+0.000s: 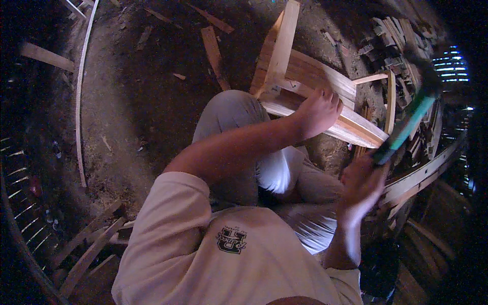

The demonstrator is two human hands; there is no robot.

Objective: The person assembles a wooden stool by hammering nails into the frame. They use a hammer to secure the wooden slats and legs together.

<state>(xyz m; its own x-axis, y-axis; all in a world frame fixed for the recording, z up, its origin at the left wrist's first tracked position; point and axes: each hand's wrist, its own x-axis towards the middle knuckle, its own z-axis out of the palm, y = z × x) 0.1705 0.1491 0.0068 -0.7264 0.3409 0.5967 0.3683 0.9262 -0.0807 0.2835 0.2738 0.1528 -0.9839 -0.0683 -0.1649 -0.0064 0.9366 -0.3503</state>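
Note:
A partly built wooden frame of pale boards and upright legs, like a small stool or bench, lies tilted in front of my knees. My left hand rests on its near board with the fingers curled together; whatever they pinch is too small or hidden to make out. One thick leg rises from the frame's far left corner. In my right hand is a hammer with a green and black handle, raised to the right of the frame. Its dark head is blurred and hard to see against the shadow.
Stacked wood offcuts lie at the far right. A long board runs beside my right arm. Loose pieces of wood are scattered on the dirt floor, and a long thin strip lies at left. More lumber sits at lower left.

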